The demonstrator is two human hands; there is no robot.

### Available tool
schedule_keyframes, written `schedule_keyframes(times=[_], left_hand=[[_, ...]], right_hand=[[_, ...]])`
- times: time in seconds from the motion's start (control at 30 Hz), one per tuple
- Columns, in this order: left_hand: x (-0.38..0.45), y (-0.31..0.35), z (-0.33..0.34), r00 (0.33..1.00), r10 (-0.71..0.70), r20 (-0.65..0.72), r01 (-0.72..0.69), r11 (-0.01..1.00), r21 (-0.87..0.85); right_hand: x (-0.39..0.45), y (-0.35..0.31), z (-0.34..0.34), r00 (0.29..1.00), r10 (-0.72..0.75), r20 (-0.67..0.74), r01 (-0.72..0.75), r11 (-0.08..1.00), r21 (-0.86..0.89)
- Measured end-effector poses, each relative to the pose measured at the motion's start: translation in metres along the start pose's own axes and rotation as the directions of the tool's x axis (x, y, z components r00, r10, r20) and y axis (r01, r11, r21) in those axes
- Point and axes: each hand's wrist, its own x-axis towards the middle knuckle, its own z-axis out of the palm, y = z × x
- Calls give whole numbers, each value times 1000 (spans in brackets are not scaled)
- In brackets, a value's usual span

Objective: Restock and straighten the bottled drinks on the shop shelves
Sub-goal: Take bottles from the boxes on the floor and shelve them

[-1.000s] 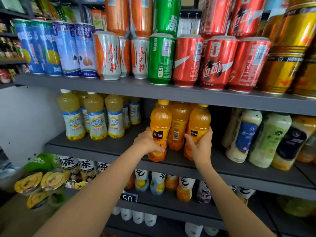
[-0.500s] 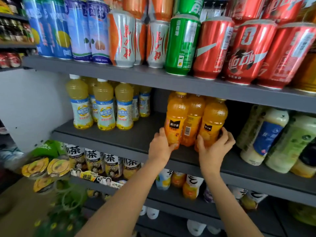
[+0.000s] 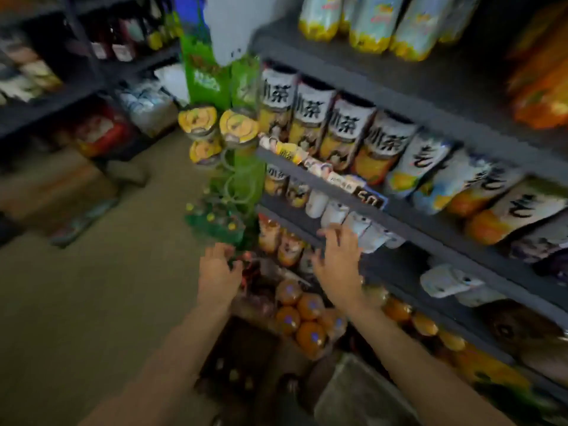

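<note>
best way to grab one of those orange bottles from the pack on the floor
Take an orange bottle by its neck and cap from straight above. The bottles stand upright, packed shoulder to shoulder, so only their tops are exposed. Both hands are open above them, the left hand and the right hand, so either could drop in.

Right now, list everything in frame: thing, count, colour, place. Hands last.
Dark grey shelf unit: one, several tiers, right half.
White-and-yellow labelled tea bottles: four in the front row, middle tier.
White-and-orange labelled bottles: at least four, same tier, further right.
Yellow-bottomed pale bottles: several, top tier.
Orange-capped juice bottles in clear wrap: about six caps, on the floor below the hands.
Yellow round-lidded tubs: three, on the green rack at the shelf end.
White bottles: several, blurred, lower tier.
Black price tag: one, shelf edge.
Beige floor: left.
Left hand: open, empty, above the pack.
Right hand: open, empty, fingers spread near the lower tier.
</note>
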Motion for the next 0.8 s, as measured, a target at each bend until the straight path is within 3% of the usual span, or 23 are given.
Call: schedule_keyframes(times=[0.03,0.1,0.17,0.23,0.33,0.47,0.6,0.73,0.8], left_hand=[[-5,-44,-1,995,-76,59,71,995,75],[-17,-114,-4,977,-161,138,135,974,179],[-31,-166,-7,942,-272,198,215,940,265],[-40,-208,2,915,-328,235,254,920,298],[-49,-262,36,919,-276,283,205,945,255],[-39,-321,93,940,-196,279,136,966,222],[-22,-369,144,970,-113,215,76,982,175],[-9,-404,179,981,-25,193,-15,978,207],[-7,-415,192,989,4,148,-33,981,191]], right_hand=[[-18,-9,33,985,16,171,-11,999,-31],[-50,-21,96,880,57,472,-6,994,-109],[-82,-28,149,756,84,649,10,990,-139],[-110,-29,199,674,109,731,-29,992,-121],[-146,-21,267,514,111,850,-33,993,-109],[-180,6,358,334,100,937,72,989,-131],[-206,33,449,278,147,949,226,950,-214],[-233,43,517,298,193,935,406,861,-307],[-246,47,541,275,207,939,393,867,-306]])
